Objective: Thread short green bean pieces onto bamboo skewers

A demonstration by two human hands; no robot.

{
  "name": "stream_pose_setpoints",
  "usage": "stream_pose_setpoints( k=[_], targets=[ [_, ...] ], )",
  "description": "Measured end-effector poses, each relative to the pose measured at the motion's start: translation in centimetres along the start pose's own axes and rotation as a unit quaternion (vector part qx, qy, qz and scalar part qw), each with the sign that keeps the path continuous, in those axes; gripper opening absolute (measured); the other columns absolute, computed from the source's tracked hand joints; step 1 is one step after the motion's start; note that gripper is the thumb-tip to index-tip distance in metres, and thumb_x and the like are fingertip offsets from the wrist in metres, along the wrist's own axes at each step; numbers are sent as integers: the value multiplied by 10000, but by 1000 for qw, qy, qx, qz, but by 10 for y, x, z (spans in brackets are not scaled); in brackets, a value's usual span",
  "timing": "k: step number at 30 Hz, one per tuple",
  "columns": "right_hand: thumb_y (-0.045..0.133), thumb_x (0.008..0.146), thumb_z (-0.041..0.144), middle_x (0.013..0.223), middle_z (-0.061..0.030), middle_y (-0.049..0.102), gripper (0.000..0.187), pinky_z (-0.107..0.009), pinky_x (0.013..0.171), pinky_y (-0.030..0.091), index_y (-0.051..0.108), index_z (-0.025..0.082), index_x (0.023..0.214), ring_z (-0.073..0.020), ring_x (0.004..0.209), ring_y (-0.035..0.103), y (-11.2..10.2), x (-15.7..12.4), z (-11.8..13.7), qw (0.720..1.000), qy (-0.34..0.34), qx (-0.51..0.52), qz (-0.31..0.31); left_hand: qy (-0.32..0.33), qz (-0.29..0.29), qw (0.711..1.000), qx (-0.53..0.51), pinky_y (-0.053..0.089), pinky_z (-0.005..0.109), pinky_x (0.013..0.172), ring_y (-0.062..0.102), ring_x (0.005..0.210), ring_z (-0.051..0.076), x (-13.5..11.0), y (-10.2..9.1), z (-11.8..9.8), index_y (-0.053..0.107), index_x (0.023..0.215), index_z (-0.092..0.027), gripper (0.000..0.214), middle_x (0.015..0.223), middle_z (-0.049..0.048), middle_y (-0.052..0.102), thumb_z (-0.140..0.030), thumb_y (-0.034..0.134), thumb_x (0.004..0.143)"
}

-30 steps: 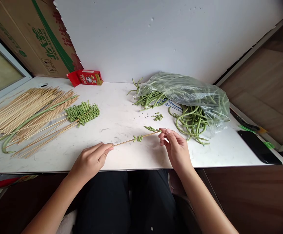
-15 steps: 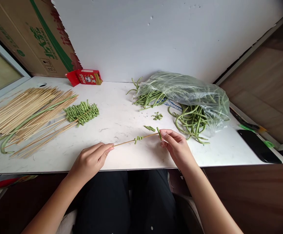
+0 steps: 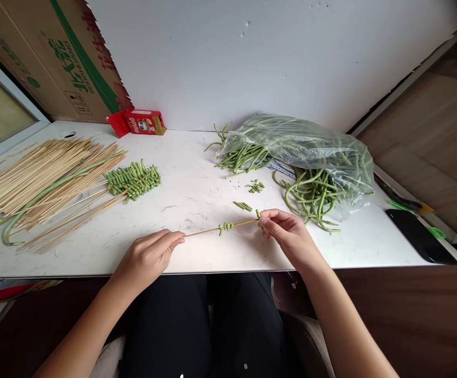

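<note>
My left hand pinches the blunt end of a thin bamboo skewer that lies just above the white tabletop. A few short green bean pieces are threaded near its middle. My right hand is closed at the skewer's tip, pinching one short bean piece against the point. Two loose cut bean pieces lie just behind the skewer.
A pile of bare skewers and finished bean skewers lie at the left. A clear plastic bag of long beans sits at the right, bean trimmings beside it. A black phone, a red box and a cardboard carton stand around the edges.
My right hand turned the bean piece upright at the skewer's tip and drew slightly nearer to me. The left hand kept its grip and place.
</note>
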State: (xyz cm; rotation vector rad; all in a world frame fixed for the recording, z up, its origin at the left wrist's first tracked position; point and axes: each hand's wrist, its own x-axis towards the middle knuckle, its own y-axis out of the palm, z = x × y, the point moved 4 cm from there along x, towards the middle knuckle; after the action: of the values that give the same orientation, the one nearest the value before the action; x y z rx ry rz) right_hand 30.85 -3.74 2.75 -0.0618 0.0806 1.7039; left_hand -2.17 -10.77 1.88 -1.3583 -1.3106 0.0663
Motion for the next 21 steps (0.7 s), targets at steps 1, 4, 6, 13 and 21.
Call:
stream_pose_setpoints(
  k=[1,4,6,13,21],
  targets=[
    [914,800,509,838,-37,708,339,-301,643,473,815,213,935,-166,717,573,1,0,0,1000,-3,-3,2,-2,3,1000,0,571,270,724,707,735,149,-1,0,1,693,1178,-206,231,889,30,755,-65,597,1023],
    [915,806,501,823,-25,695,339,-295,644,459,810,210,942,-154,699,558,3,-1,-2,1000,-1,4,9,-6,10,1000,1,573,263,720,719,754,153,-3,1,3,696,1169,-207,229,909,42,760,-68,581,1028],
    [917,806,502,794,-16,678,340,-293,645,453,808,209,940,-150,688,555,5,-1,-4,1000,8,19,12,-7,10,1000,2,578,260,722,722,760,153,-4,1,4,694,1171,-210,234,909,42,762,-70,570,1032],
    [920,802,509,832,-30,704,339,-314,686,501,825,226,964,-162,716,575,4,1,-8,999,10,39,7,-3,7,1000,5,582,257,717,716,746,150,-4,1,4,692,1173,-212,242,888,39,762,-68,557,1032],
    [969,738,496,880,-38,741,395,-319,709,552,851,233,1009,-146,713,597,5,3,-12,997,30,76,-2,1,5,1000,-2,588,255,736,728,774,152,-3,-1,2,689,1172,-203,273,913,46,771,-24,556,1014]
  ],
)
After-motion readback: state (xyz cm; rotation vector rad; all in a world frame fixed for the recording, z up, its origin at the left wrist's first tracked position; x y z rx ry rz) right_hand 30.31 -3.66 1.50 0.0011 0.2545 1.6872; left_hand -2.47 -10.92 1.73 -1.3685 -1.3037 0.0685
